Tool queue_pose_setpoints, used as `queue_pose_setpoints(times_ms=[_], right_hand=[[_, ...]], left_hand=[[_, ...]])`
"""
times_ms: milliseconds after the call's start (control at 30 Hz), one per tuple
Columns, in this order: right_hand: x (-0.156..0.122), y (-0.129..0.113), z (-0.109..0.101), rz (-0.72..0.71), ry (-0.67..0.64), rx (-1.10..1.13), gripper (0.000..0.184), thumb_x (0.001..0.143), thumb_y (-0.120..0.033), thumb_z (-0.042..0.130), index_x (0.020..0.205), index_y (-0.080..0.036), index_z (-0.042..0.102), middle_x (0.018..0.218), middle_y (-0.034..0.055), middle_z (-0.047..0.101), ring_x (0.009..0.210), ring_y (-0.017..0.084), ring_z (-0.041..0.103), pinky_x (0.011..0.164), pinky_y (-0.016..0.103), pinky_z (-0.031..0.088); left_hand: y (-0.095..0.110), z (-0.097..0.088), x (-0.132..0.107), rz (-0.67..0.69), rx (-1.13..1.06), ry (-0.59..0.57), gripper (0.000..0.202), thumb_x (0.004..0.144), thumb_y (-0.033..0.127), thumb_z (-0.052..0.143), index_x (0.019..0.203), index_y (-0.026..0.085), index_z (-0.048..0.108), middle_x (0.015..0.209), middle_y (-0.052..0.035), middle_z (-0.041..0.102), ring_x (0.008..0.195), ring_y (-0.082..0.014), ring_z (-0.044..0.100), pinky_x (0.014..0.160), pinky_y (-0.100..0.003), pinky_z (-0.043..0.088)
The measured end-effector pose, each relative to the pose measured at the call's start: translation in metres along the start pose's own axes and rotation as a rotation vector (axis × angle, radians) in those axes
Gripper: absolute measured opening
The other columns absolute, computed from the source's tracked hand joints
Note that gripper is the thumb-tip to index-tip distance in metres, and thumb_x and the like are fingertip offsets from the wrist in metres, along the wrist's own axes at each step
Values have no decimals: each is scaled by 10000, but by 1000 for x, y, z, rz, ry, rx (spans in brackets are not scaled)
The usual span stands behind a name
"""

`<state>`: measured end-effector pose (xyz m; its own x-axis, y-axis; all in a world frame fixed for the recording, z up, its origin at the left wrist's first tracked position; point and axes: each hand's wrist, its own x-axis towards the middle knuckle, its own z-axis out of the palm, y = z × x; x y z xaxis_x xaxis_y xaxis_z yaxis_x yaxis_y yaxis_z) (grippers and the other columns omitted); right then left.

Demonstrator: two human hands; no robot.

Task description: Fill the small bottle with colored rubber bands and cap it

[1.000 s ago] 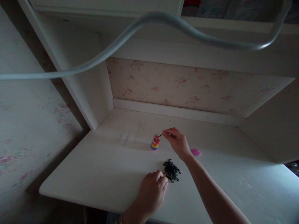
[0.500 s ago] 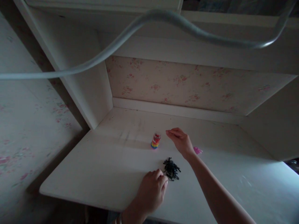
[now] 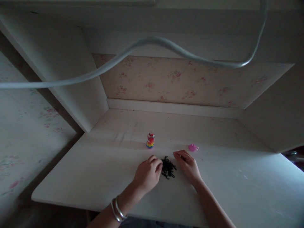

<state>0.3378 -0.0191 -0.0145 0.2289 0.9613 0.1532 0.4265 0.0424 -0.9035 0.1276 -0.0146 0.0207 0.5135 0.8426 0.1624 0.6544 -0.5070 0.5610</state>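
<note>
A small pile of black loops, which look like elastic hair ties (image 3: 168,167), lies on the white desk between my hands. My left hand (image 3: 148,172) touches the pile's left edge with its fingers curled together; what is in them is hidden. Just right of the pile, my right hand (image 3: 188,164) has thumb and fingers pressed together in a pinch, and anything in it is too small to make out. Beyond the pile, a clear jar (image 3: 150,140) stands upright, holding small red, yellow and blue pieces. The pink lid-like piece (image 3: 193,147) lies behind my right hand.
The white desk (image 3: 95,171) runs back to a flowered wall panel (image 3: 152,82), with side panels at left and right. A pale cable (image 3: 99,70) crosses the upper view, in front of the shelf. Two silver bangles (image 3: 118,210) circle my left wrist.
My right hand has drawn back from beside the jar towards the pile's right side. My left hand stays at the pile's left edge. The camera view has shifted.
</note>
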Motion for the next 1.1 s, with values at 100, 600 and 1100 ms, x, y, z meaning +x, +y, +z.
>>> queue_pose_setpoints(times_ms=[100, 600, 1100], right_hand=[[0, -2, -1, 5, 13, 34, 308, 837, -466, 581, 792, -180, 687, 839, 47, 614, 741, 160, 554, 660, 259, 417], [3, 1, -3, -1, -30, 55, 283, 835, -448, 589, 776, -188, 684, 815, 33, 597, 694, 146, 523, 631, 250, 395], [1, 1, -2, -18, -31, 10, 308, 838, -471, 574, 783, -191, 693, 826, 40, 623, 751, 162, 565, 669, 253, 423]], left_hand=[[0, -2, 27, 24, 74, -38, 202, 938, 267, 443, 968, 219, 637, 948, -31, 635, 871, -153, 618, 790, -245, 468], [-11, 11, 50, 75, 231, -207, 238, 852, 85, 447, 883, 194, 657, 921, -48, 639, 843, -166, 624, 746, -259, 470], [-9, 9, 28, 123, 124, -132, 178, 912, 201, 496, 887, 197, 672, 875, -30, 655, 804, -161, 629, 725, -253, 467]])
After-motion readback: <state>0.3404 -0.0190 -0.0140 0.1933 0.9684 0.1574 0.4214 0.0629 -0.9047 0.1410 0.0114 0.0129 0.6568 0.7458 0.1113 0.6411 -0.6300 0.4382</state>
